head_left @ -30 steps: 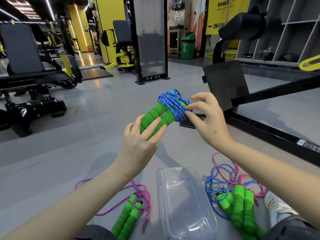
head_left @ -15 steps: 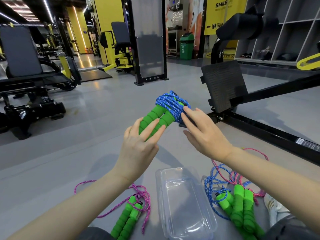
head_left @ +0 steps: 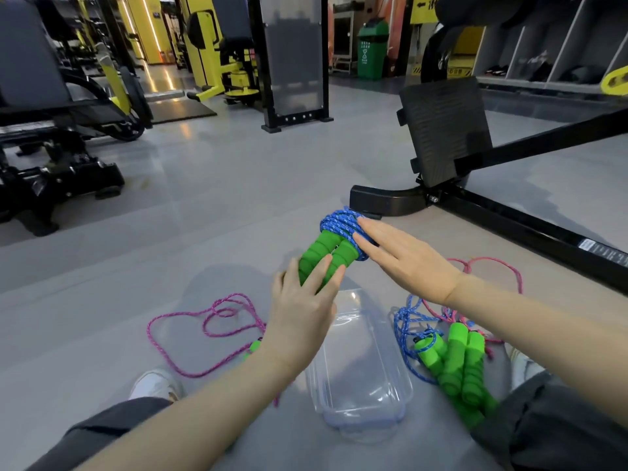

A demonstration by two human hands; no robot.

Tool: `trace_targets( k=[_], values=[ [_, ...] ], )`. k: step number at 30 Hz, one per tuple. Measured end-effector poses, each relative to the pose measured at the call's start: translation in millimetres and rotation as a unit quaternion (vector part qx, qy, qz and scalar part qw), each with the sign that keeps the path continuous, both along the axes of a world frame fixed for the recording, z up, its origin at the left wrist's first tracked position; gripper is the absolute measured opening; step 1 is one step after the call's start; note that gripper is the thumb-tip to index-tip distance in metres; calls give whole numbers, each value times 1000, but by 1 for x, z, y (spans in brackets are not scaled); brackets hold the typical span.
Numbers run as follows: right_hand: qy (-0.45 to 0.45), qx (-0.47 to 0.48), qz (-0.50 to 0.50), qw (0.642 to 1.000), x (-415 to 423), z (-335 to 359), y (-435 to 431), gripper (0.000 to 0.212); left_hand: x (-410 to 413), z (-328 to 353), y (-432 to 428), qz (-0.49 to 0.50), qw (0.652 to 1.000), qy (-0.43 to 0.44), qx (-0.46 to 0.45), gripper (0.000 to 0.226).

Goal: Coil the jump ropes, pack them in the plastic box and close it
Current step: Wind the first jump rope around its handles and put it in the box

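My left hand [head_left: 306,307] grips the two green foam handles of a coiled blue jump rope [head_left: 336,229], held above the far end of the box. My right hand [head_left: 404,256] lies flat with fingers stretched against the blue coil wound round the handle tops. The clear plastic box [head_left: 360,365] stands open on the floor between my legs, with nothing in it. A loose pink jump rope [head_left: 204,331] sprawls on the floor to its left. To its right lie several green handles [head_left: 455,362] tangled with blue and pink rope.
A black machine frame [head_left: 509,229] with a tilted foot plate [head_left: 441,130] runs across the floor just beyond my hands on the right. Gym machines stand at the far left. My white shoes [head_left: 153,385] and grey trousers flank the box.
Both hands have lowered the coiled blue rope toward the box. My right hand went from pinching the coil to lying flat against it.
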State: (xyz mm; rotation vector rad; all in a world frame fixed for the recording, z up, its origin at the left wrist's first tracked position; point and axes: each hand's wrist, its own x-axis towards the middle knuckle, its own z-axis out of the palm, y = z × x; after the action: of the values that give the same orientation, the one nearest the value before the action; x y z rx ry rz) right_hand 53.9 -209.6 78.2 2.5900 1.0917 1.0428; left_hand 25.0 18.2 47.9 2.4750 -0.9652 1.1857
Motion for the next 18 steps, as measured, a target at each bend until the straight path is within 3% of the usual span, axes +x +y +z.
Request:
trace_targets(
  k=[5, 10, 18],
  values=[
    [149, -43, -20, 988, -11, -61, -1, 62, -45, -81, -40, 104, 970, 217, -21, 48],
    [354, -12, -56, 933, -13, -110, 15, 64, -59, -121, -72, 174, 887, 428, -9, 50],
    [447, 72, -55, 890, 7, -152, 37, 71, -46, -138, -94, 220, 837, 491, -104, 57]
  ],
)
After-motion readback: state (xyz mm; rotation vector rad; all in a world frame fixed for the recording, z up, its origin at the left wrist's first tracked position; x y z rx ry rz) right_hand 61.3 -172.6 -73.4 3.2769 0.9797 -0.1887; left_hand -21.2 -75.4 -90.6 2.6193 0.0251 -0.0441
